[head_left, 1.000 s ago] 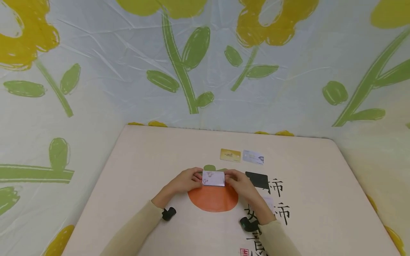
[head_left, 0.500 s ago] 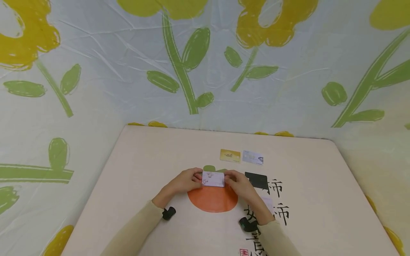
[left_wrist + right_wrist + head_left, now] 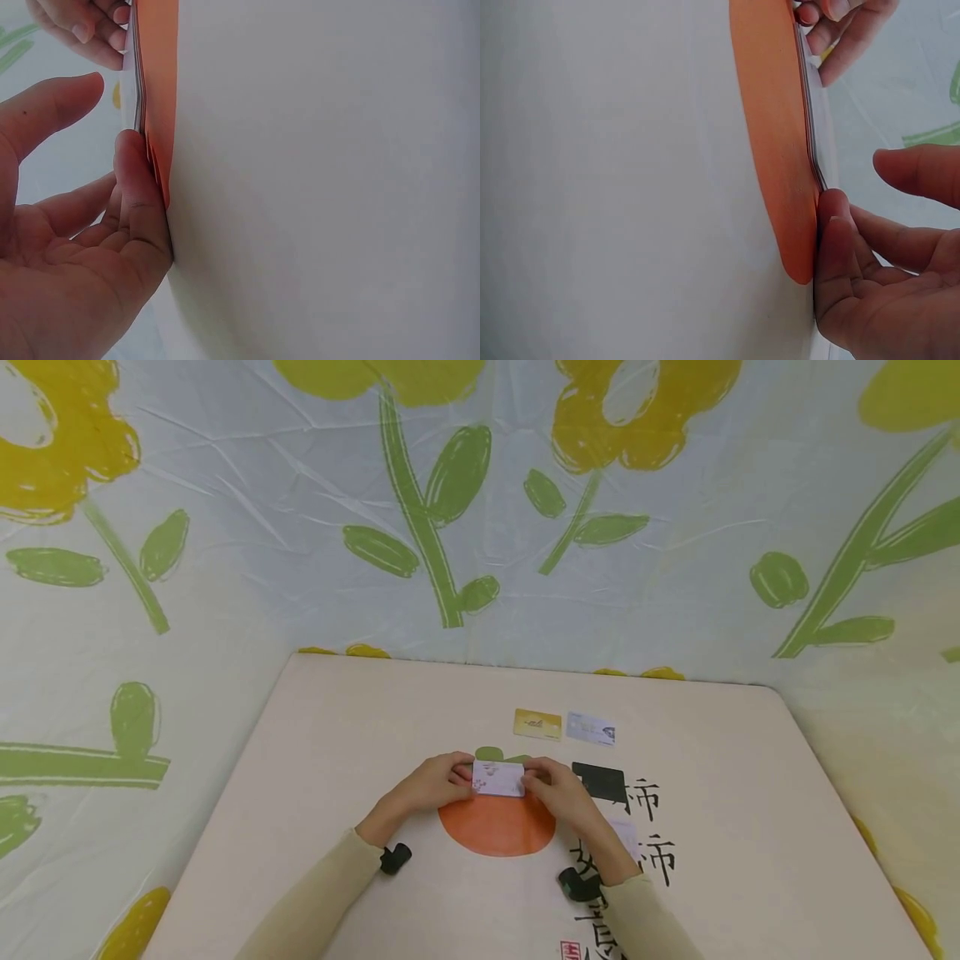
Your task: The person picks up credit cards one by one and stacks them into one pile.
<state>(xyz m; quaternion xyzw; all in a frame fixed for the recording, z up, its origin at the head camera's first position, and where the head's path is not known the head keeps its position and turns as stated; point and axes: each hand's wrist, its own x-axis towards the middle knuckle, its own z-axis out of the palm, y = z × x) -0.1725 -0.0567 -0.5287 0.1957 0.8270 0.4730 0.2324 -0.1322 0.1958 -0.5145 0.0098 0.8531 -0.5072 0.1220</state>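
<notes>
A small stack of cards (image 3: 498, 778), with a pale floral card on top, lies flat over the orange persimmon print in the head view. My left hand (image 3: 437, 783) holds its left end, and my right hand (image 3: 558, 789) holds its right end. In the left wrist view, curled fingertips (image 3: 133, 154) meet the layered edge of the stack while another digit stands raised away from it. The right wrist view shows the same at the other end, with fingertips (image 3: 834, 206) against the card edges. The cards under the top one show only as thin layers.
Behind the stack lie a gold card (image 3: 537, 724) and a silver-blue card (image 3: 591, 728), side by side. A black card (image 3: 603, 782) lies just right of my right hand. A pale card (image 3: 624, 837) is partly hidden by the right forearm. Flowered cloth (image 3: 337, 585) surrounds the table (image 3: 735, 752).
</notes>
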